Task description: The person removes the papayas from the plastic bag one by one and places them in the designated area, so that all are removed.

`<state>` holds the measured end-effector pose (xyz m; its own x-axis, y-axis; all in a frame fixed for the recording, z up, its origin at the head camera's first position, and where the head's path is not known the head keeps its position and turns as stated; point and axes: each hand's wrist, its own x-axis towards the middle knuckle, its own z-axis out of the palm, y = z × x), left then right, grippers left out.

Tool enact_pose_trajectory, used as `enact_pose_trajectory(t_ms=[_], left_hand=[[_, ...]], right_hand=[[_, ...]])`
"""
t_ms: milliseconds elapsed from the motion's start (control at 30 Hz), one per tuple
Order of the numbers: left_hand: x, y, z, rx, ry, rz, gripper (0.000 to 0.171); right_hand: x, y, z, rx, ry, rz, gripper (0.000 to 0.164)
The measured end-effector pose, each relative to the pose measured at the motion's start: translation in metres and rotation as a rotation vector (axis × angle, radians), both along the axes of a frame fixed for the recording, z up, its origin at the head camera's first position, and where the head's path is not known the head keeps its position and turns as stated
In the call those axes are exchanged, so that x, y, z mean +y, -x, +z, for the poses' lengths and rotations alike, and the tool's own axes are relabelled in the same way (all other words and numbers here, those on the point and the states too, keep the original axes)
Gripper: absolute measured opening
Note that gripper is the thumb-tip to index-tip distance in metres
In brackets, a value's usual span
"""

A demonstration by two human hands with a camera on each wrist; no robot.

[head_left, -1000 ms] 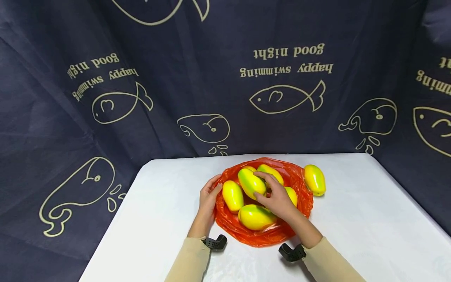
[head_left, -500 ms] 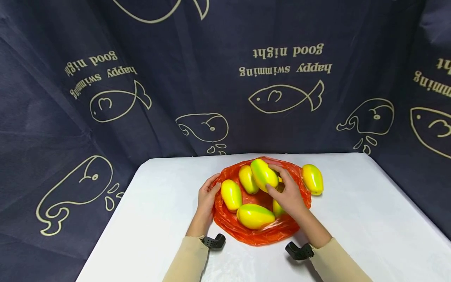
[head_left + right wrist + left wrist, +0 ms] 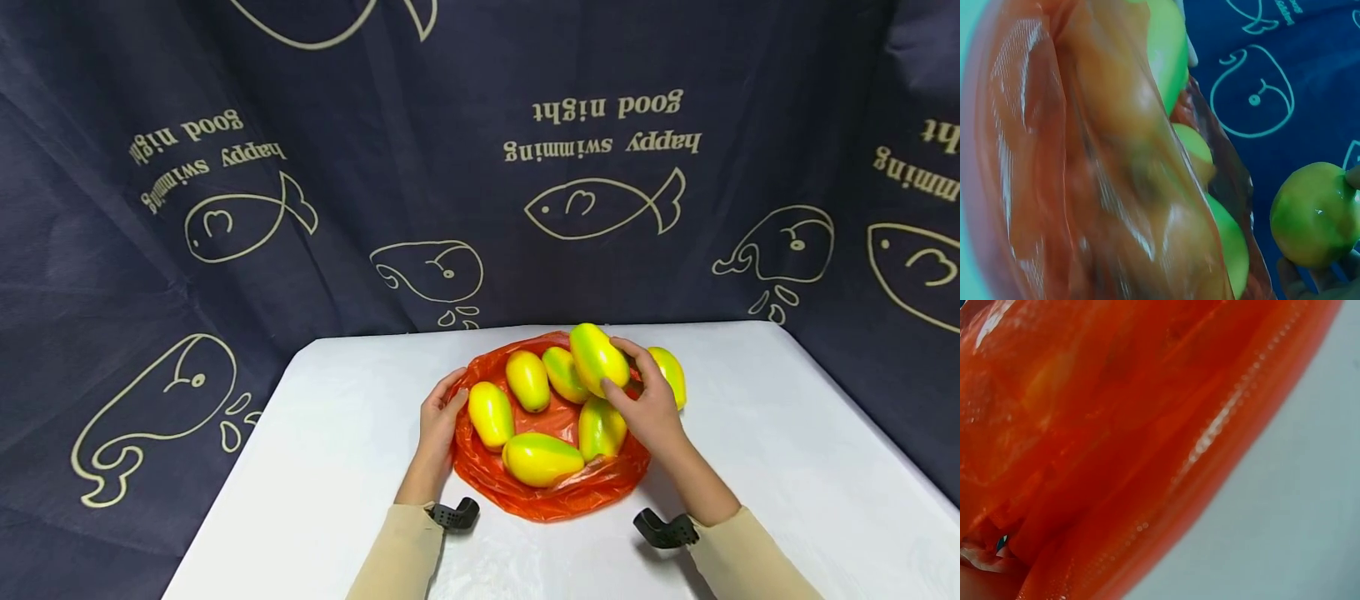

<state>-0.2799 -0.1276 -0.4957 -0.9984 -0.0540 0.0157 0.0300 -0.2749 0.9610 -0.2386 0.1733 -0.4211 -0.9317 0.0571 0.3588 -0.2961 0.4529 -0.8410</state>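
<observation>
A yellow-green mango (image 3: 597,358) is gripped in my right hand (image 3: 654,412) above the right rear rim of a red plastic bag (image 3: 555,505). In the right wrist view, fingertips (image 3: 1294,281) show below that held mango (image 3: 1313,215), beside the bag. My left hand (image 3: 437,423) holds the bag's left rim, its thumb on the inner side; the outer fingers are partly hidden. Inside the wide-mouthed bag lie several mangoes, such as one at the front (image 3: 542,460) and one at the left (image 3: 491,415). Red film fills most of the left wrist view.
Another mango (image 3: 670,373) lies on the white table (image 3: 337,450) right of the bag, partly hidden behind my right hand. A dark blue cloth (image 3: 420,167) with fish and whale drawings hangs behind the table and along its sides. Both wrists wear black camera bands.
My right hand has lifted the mango from the bag's middle and carried it right and back to the rim. The left hand has stayed at the left rim.
</observation>
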Motion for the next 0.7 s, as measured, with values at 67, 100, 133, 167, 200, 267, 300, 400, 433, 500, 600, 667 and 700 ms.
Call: enact_pose_trajectory(t_ms=[67, 100, 133, 167, 200, 267, 300, 400, 433, 500, 600, 667, 700], left_hand=[[0.000, 0.000, 0.001, 0.004, 0.010, -0.005, 0.037], [0.001, 0.000, 0.001, 0.006, 0.013, -0.007, 0.037], [0.001, 0.000, 0.002, 0.006, 0.015, -0.008, 0.037], [0.001, 0.000, 0.002, 0.005, 0.017, -0.007, 0.036], [0.001, 0.001, 0.003, 0.005, 0.019, -0.006, 0.037], [0.001, 0.000, 0.003, 0.003, 0.026, -0.002, 0.037], [0.002, 0.001, 0.003, 0.003, 0.025, 0.002, 0.038], [0.002, 0.000, 0.003, 0.000, 0.028, 0.008, 0.038], [0.002, 0.000, 0.003, -0.001, 0.029, 0.008, 0.038], [0.002, 0.000, 0.002, 0.000, 0.031, 0.007, 0.037], [0.001, 0.000, 0.001, 0.002, 0.040, 0.011, 0.035], [0.001, 0.001, 0.001, 0.006, 0.044, 0.014, 0.035], [0.001, 0.001, 0.000, 0.007, 0.044, 0.014, 0.035]], right_hand=[[0.005, 0.000, 0.001, 0.002, 0.019, -0.018, 0.062], [0.008, 0.000, 0.002, 0.003, 0.024, -0.029, 0.062], [0.011, 0.000, 0.002, 0.003, 0.027, -0.041, 0.062], [0.014, 0.000, 0.002, 0.002, 0.033, -0.052, 0.062], [0.017, 0.000, 0.002, -0.002, 0.035, -0.063, 0.062], [0.023, 0.001, 0.002, -0.007, 0.034, -0.089, 0.062], [0.026, 0.001, 0.003, -0.011, 0.034, -0.102, 0.062], [0.035, 0.002, 0.003, -0.012, 0.041, -0.140, 0.061], [0.038, 0.002, 0.002, -0.007, 0.041, -0.154, 0.060], [0.045, 0.003, 0.002, 0.004, 0.041, -0.175, 0.059], [0.056, 0.005, -0.001, 0.013, 0.049, -0.204, 0.058], [0.063, 0.006, -0.003, 0.007, 0.057, -0.229, 0.058], [0.066, 0.007, -0.004, 0.004, 0.063, -0.241, 0.057]])
